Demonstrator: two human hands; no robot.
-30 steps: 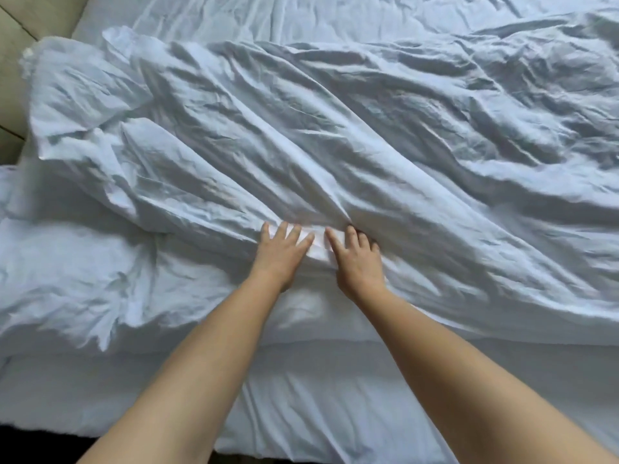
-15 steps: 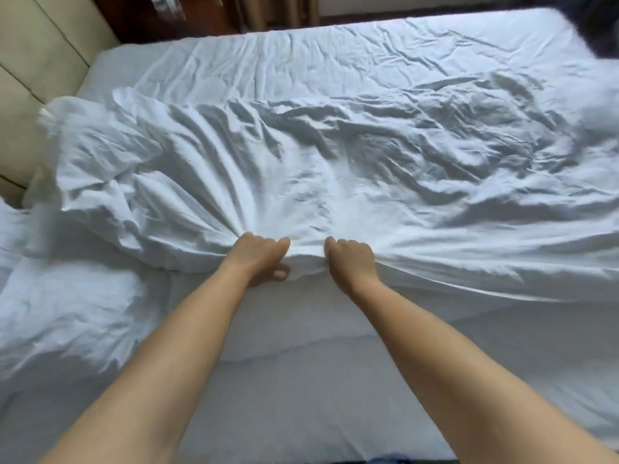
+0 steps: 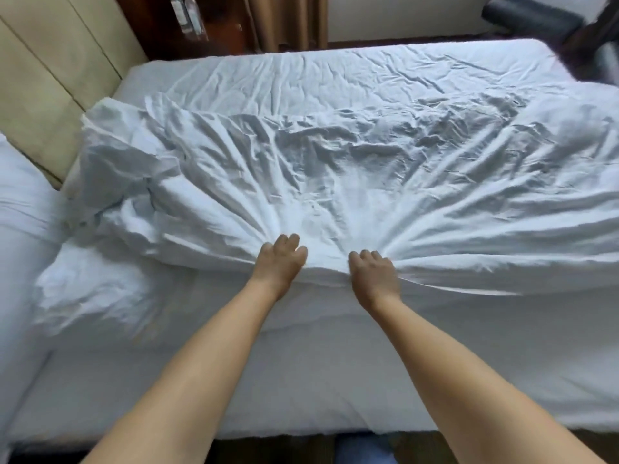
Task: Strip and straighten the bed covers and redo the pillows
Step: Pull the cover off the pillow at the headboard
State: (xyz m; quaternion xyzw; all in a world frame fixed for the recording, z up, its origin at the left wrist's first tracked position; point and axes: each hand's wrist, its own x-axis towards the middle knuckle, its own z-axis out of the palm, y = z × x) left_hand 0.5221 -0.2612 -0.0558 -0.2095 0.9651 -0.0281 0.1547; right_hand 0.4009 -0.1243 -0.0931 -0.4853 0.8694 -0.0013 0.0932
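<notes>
Lighting: soft, even daylight, moderately bright; no glare. Shadows: shallow grey ones in the folds of the crumpled white cotton duvet [image 3: 335,182]. Sharpness: overall soft; motion blur on the dark padded chair [image 3: 536,15] top right. Distortion: wide-angle bowing at the edges, beige panelled headboard [image 3: 50,78] leaning.

Clearance as I see it from the head view:
- Near strip of bed [image 3: 301,390]: flat mattress between my forearms and to their right, open to pass over.
- Duvet [image 3: 335,169]: bunched ridge across the middle, bulkiest at its left end, blocking low reach.
- Far sheet [image 3: 335,75]: flat, open band beyond the ridge.
- Pillow [image 3: 23,202]: fills the left edge.
- Headboard [image 3: 43,78]: closes the far left.
- Dark furniture [image 3: 536,15]: crowds the far right corner.
</notes>
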